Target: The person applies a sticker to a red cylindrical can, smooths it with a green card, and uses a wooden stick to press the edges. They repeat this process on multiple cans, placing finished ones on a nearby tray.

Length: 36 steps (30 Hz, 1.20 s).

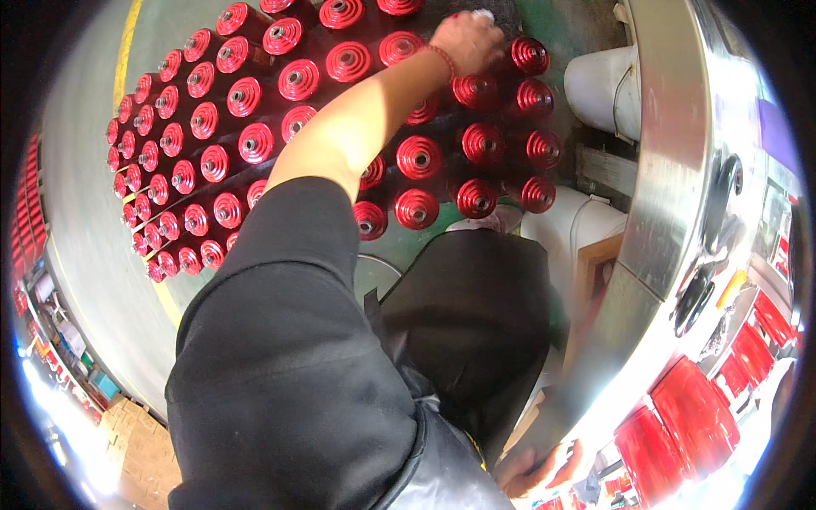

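Rows of red metal cylinders (419, 157), each with a round stepped top and a small metal neck in its middle, stand upright on the floor. My left hand (467, 42), a red bead bracelet at its wrist, is stretched out over the far right of the group. Its fingers are closed round a white wad (483, 15) that looks like cloth; most of it is hidden. Just this side of the hand stands another red cylinder (474, 89). Low at the right, my right hand (544, 469) is by the counter's near edge, fingers apart, with nothing visible in it.
A shiny metal counter (671, 102) curves down the right side, with dark oval items (697, 297) and red panels (693, 416) beyond it. White drums (603, 89) lie beneath. A yellow line (127, 51) crosses the green floor at left. Cardboard (136, 450) is lower left.
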Available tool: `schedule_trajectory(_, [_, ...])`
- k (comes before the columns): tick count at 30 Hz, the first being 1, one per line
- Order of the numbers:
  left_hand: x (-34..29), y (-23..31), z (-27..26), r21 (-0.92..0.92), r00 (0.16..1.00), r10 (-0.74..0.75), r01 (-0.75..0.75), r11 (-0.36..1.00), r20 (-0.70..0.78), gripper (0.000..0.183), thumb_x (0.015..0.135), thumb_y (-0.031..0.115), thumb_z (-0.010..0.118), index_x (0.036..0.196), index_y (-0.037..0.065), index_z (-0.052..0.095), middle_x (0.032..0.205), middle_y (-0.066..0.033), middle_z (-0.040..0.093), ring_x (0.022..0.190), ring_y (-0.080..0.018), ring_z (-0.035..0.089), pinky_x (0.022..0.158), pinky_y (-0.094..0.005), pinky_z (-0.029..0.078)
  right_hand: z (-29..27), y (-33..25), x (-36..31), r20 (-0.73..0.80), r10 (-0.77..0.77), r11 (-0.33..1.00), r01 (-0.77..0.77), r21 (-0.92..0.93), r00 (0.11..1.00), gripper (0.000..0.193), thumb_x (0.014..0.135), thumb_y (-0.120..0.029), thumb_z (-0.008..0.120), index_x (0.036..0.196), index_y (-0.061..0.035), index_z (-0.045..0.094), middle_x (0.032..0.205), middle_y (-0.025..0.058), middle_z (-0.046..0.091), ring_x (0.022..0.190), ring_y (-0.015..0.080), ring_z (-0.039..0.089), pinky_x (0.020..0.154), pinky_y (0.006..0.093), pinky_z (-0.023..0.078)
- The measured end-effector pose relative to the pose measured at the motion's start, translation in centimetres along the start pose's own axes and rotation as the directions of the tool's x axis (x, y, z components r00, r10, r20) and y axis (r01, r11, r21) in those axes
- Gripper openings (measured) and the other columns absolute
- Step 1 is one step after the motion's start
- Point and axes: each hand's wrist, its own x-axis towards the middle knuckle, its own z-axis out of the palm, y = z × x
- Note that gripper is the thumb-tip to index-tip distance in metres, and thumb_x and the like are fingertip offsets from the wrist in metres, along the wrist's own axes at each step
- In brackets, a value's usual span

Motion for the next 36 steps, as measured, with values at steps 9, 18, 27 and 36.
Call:
schedule_trajectory(9, [-4.3,2.7,2.9,-0.098,0.967,0.185,-0.17,0.981,0.174,0.026,0.092,0.02,0.056,0.115,0.009,0.063,0.102,-0.0177,0.066,0.088,-0.0365,0.071,0.074,-0.0481,0.058,0.8,0.2,1.0,-0.085,-0.107,0.994,0.107,-0.008,0.991,0.041,0.101,-0.018,0.05,0.137,0.0007,0.052,0.136,0.0322,0.049,0.122,0.0485,0.051,0.1,0.0587,0.041])
schedule_trajectory(18, [-4.0,3.0,2.3,-0.178,0.966,0.206,-0.178,0.968,0.157,0.027,0.093,0.021,0.058,0.117,0.008,0.062,0.105,-0.0192,0.064,0.094,-0.0381,0.069,0.081,-0.0476,0.057,-0.2,0.2,0.9,0.078,-0.081,0.995,0.085,-0.051,0.994,0.042,0.102,-0.02,0.051,0.139,-0.0007,0.043,0.132,0.0328,0.047,0.117,0.0507,0.048,0.095,0.0623,0.039])
schedule_trajectory(27, [-5.2,2.8,3.3,-0.096,0.965,0.07,-0.047,0.994,0.252,0.033,0.092,0.021,0.059,0.122,0.006,0.058,0.106,-0.0223,0.061,0.094,-0.0398,0.068,0.081,-0.0483,0.057,0.1,0.3,0.9,0.03,-0.077,0.997,0.077,0.008,0.997,0.04,0.103,-0.019,0.049,0.14,-0.0042,0.044,0.138,0.0311,0.042,0.125,0.0502,0.043,0.098,0.0627,0.038])
schedule_trajectory(36, [-2.1,-0.1,1.6,-0.113,0.992,-0.116,0.121,0.986,0.05,0.029,0.093,0.033,0.061,0.116,0.014,0.06,0.11,-0.0217,0.061,0.095,-0.0392,0.069,0.073,-0.0504,0.058,0.0,0.3,1.7,-0.009,-0.086,0.996,0.086,-0.032,0.996,0.048,0.099,-0.015,0.052,0.146,-0.0041,0.046,0.141,0.0275,0.046,0.126,0.0458,0.051,0.104,0.0566,0.042])
